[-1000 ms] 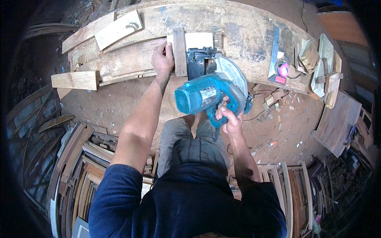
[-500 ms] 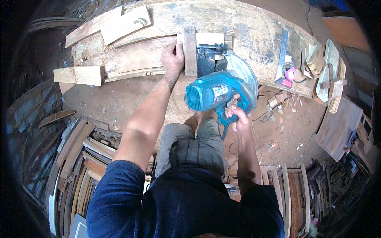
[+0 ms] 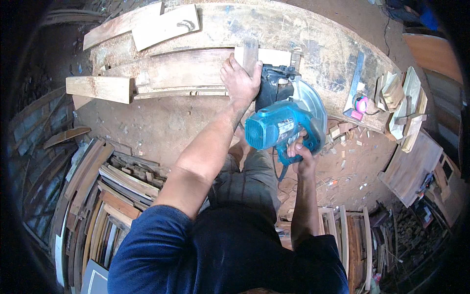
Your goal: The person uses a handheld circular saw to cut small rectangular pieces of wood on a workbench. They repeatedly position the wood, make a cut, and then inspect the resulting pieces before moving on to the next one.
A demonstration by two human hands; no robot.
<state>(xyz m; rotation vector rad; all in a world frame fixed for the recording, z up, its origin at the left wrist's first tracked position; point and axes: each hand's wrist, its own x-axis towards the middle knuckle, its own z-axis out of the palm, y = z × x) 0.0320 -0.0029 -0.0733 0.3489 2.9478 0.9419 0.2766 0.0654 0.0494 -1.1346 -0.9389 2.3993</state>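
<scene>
Wooden strip [image 3: 250, 55] partly behind left hand [image 3: 241, 82]

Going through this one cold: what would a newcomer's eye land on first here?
Probably the big teal circular saw near the middle, its handle gripped in the right hand at the near edge of the pale workbench. Next, the left hand just left of the saw, over the near end of a dark wooden strip. The bright pink round item toward the bench's right end also stands out.

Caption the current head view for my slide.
Right hand grips a circular saw; left hand on a narrow wooden strip.
</scene>
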